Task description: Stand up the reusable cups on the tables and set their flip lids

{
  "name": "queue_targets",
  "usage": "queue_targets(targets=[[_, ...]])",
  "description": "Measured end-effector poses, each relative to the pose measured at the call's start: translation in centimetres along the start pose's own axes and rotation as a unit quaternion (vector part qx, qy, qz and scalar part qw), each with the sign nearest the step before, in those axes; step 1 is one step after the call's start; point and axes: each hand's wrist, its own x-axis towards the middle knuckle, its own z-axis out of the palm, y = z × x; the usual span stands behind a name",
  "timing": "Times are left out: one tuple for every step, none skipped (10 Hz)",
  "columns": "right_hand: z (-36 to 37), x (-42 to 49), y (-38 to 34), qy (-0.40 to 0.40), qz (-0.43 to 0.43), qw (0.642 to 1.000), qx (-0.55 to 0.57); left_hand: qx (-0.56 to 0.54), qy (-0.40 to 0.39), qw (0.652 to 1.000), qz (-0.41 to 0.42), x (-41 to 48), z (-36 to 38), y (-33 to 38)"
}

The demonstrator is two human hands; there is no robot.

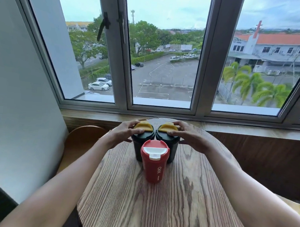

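A round wooden table with bold dark grain [157,210] is standing against a wooden sill [250,130] below a wide grey-framed window [124,59], which is letting in soft overcast daylight. Left of the table a plain pale wall [15,87] is rising, and a curved brown wooden chair back [81,135] is sitting just beside the table's left edge.

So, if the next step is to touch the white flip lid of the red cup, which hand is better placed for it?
Neither clearly. The left hand rests on the left black cup, the right hand on the right black cup; the red cup stands between them, nearer the person. I lean right, slightly.
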Motion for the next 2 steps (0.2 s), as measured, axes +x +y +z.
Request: queue_targets(targets=[[-0.09,-0.03,0.08,0.010,-0.002,1.000,-0.005,0.014,0.010,1.000,-0.001,-0.09,0.05,-0.06],[0.23,-0.92,0.04,0.049,-0.026,0.998,-0.020,0.021,0.064,0.997,0.035,-0.92,0.56,0.07]])
